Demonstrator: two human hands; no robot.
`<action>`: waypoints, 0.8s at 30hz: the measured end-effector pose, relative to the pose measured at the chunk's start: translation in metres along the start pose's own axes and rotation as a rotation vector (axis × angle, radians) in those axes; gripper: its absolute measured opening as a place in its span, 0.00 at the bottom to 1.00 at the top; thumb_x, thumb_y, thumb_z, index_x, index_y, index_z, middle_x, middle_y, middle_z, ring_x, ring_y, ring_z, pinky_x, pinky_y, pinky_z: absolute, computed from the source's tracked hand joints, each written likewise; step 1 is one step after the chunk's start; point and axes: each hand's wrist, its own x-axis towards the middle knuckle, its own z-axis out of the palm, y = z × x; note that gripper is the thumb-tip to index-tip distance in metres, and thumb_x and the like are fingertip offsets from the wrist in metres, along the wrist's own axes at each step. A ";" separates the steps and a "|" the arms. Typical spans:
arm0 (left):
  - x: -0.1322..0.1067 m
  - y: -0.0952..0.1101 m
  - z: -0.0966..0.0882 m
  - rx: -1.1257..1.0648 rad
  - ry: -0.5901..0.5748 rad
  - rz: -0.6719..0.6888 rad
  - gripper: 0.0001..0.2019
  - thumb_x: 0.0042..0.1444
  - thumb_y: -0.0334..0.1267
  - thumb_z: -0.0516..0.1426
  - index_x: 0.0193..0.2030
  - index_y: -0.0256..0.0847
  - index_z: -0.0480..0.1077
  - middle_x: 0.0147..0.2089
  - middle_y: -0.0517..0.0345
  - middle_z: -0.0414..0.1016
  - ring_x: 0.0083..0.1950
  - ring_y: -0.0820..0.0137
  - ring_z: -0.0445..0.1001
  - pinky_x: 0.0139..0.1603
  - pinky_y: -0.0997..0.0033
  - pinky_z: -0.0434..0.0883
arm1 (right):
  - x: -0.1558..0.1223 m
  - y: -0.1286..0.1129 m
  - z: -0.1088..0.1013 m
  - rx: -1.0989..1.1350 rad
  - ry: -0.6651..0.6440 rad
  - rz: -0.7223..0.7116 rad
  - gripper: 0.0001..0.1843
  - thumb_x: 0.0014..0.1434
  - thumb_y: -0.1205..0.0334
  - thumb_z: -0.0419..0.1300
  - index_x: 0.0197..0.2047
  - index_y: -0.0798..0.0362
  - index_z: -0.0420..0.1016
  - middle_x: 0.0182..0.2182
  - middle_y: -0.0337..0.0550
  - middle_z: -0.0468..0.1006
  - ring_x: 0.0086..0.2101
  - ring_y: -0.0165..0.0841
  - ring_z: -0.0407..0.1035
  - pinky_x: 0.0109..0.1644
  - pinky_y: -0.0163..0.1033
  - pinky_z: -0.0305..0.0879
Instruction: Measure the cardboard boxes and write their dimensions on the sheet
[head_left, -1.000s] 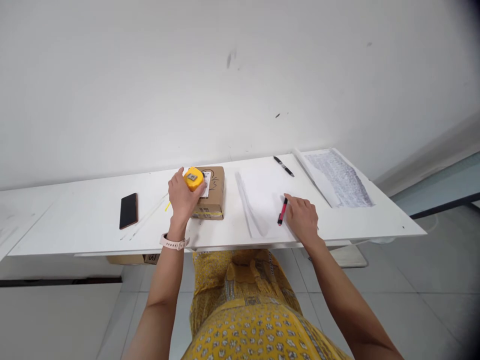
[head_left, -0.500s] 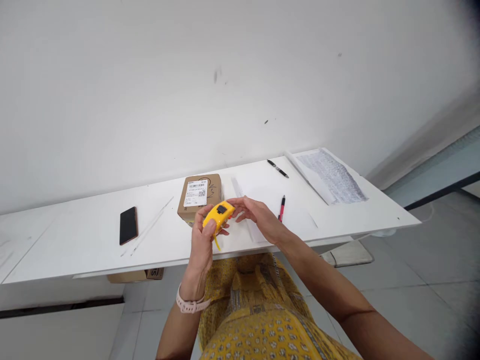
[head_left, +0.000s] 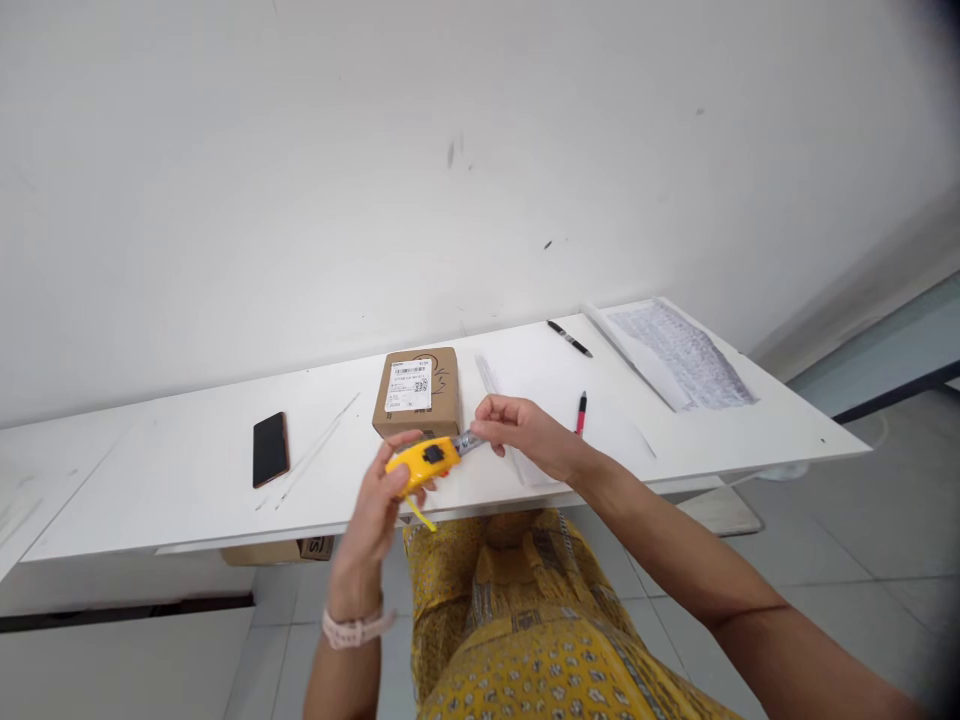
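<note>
My left hand [head_left: 379, 492] is wrapped round a yellow tape measure [head_left: 420, 466] with a black button on top and a yellow strap hanging from its rear. A short length of the blade [head_left: 468, 442] sticks out toward the right. My right hand [head_left: 521, 430] pinches the blade's end between thumb and fingers. Just behind the tape measure stands a small cardboard box [head_left: 446, 392] with a white label [head_left: 409, 386] and handwritten marks on top. The tape measure is held in the air over the table's front edge and hides the box's lower front.
On the white table [head_left: 195, 460] lie a phone [head_left: 270, 449] at left, a red and black pen [head_left: 581, 412], a black pen [head_left: 568, 338], white paper [head_left: 525, 370] and a handwritten sheet [head_left: 679, 352]. Behind rises a wall [head_left: 337, 200]. Another cardboard box [head_left: 270, 552] is under the table.
My right hand has taken hold of the blade's end and drawn a short length out. My left hand has moved left and lower with the tape measure. The view has shifted slightly.
</note>
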 end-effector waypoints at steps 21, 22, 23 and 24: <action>0.166 0.094 -0.164 0.470 0.044 -0.221 0.21 0.49 0.54 0.64 0.38 0.37 0.78 0.35 0.49 0.80 0.29 0.67 0.72 0.26 0.71 0.67 | 0.094 0.051 -0.002 -0.007 0.423 -0.153 0.20 0.48 0.43 0.68 0.33 0.50 0.71 0.30 0.36 0.72 0.33 0.31 0.63 0.35 0.37 0.59; 0.167 0.093 -0.164 0.462 0.046 -0.225 0.21 0.49 0.54 0.64 0.39 0.36 0.78 0.35 0.49 0.80 0.30 0.67 0.73 0.26 0.71 0.68 | 0.095 0.050 -0.002 -0.012 0.425 -0.153 0.20 0.48 0.44 0.67 0.34 0.50 0.72 0.30 0.37 0.73 0.33 0.32 0.64 0.35 0.37 0.59; 0.167 0.092 -0.164 0.451 0.046 -0.226 0.22 0.49 0.55 0.64 0.39 0.36 0.78 0.36 0.48 0.80 0.30 0.67 0.73 0.27 0.71 0.68 | 0.096 0.050 -0.001 -0.015 0.424 -0.151 0.19 0.48 0.44 0.68 0.35 0.50 0.72 0.31 0.37 0.73 0.33 0.32 0.64 0.35 0.37 0.59; 0.166 0.091 -0.164 0.440 0.039 -0.222 0.22 0.49 0.55 0.64 0.40 0.36 0.78 0.36 0.48 0.80 0.31 0.66 0.73 0.27 0.71 0.68 | 0.097 0.049 -0.001 -0.018 0.423 -0.148 0.20 0.47 0.45 0.68 0.35 0.50 0.72 0.31 0.37 0.74 0.33 0.32 0.65 0.35 0.37 0.59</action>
